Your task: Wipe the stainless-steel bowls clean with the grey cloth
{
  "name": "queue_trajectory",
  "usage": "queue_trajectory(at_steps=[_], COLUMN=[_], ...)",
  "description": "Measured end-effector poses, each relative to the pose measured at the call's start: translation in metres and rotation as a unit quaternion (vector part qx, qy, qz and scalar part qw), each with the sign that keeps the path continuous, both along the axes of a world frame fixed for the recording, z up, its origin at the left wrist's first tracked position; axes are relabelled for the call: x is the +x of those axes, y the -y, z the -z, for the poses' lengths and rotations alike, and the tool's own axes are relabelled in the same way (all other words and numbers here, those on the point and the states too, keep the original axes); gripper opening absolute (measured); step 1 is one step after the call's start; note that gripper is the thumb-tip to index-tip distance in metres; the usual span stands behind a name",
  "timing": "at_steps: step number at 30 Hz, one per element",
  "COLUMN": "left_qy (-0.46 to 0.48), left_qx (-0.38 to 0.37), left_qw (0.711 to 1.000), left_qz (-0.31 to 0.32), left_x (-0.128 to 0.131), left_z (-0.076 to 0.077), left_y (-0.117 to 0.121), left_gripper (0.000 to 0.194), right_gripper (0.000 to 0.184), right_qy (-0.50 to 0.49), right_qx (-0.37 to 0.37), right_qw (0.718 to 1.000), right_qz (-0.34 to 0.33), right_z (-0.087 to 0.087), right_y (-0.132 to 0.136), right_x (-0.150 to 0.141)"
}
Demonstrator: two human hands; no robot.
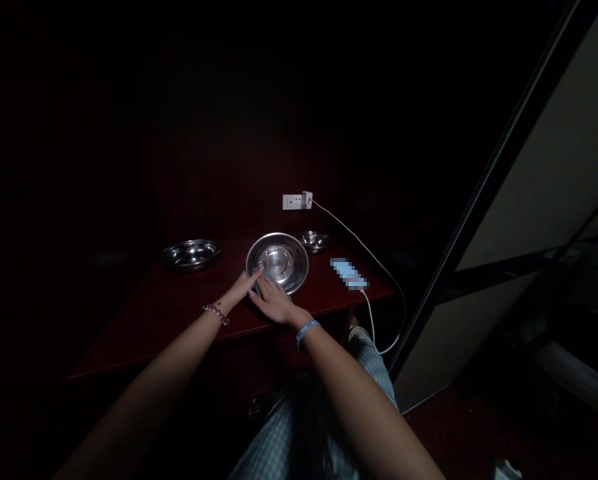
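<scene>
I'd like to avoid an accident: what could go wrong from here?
The large bowl, tilted near the table's front edge, might slip from the left hand and right hand, or knock the small bowl behind it. The cable looping beside a leg could snag.

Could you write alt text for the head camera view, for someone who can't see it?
The left hand holds the near rim of a tilted metal basin, and the right hand lies on a greyish cloth inside it. Two more metal dishes and a pixelated device on a white cable rest on the dark red table.
</scene>
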State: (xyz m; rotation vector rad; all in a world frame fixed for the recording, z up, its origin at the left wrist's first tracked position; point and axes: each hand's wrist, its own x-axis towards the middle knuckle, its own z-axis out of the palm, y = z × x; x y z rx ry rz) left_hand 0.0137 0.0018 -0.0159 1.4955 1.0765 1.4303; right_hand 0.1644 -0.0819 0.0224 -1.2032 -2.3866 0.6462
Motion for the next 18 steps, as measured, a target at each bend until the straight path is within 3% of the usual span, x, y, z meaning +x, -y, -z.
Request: queue_trajectory(at_steps=[12,18], left_qy=[0.007,0.028], left_qx=[-0.001,-0.012], left_qw=[0.999,0.998], left_qz=[-0.046,-0.06], left_x=[-0.007,-0.006], left_z=[0.002,0.006], left_y=[-0.009,-0.012], left_gripper=[0.056,0.052], right_gripper=[0.07,0.067], right_qy=[0.226,0.258], right_qx=[0.007,0.122], right_qw=[0.969,0.942], right_qz=[0.096,0.174], right_z=[-0.01,-0.009], right_y=[-0.002,-0.009], right_x=[0.025,0.044])
